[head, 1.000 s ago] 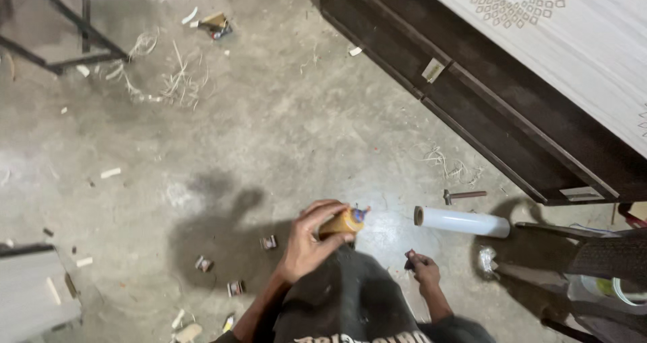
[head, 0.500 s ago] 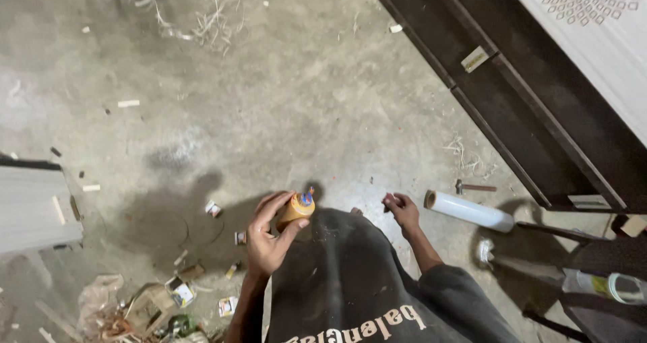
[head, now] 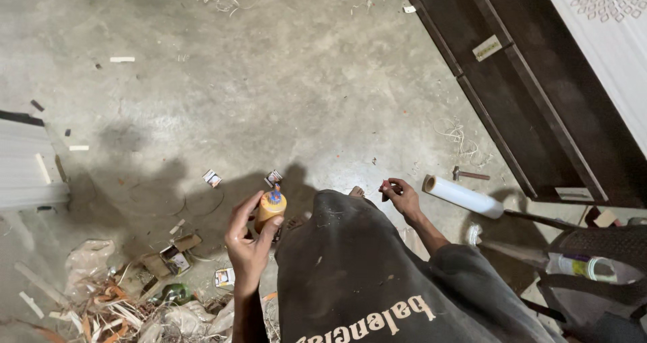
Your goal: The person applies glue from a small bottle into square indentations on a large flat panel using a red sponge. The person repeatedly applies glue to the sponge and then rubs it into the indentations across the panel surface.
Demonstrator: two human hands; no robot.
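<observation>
Head view: the orange glue bottle (head: 270, 209) sits low centre in the left hand (head: 246, 245), uncapped; the right hand (head: 402, 196) pinches its small red cap (head: 386, 184), now drawn further from the bottle, beside a white film roll (head: 462, 196) and a hammer (head: 469, 175)

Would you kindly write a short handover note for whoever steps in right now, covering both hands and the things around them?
Left hand: shut around a small orange bottle with a blue nozzle, held upright above the concrete floor.
Right hand: pinching a small dark red piece, probably the bottle's cap; too small to be sure.
Nearby: a white film roll and a small hammer lie on the floor to the right.
Done: nozzle appears bare. Left: nothing shows the bottle used yet.
</observation>
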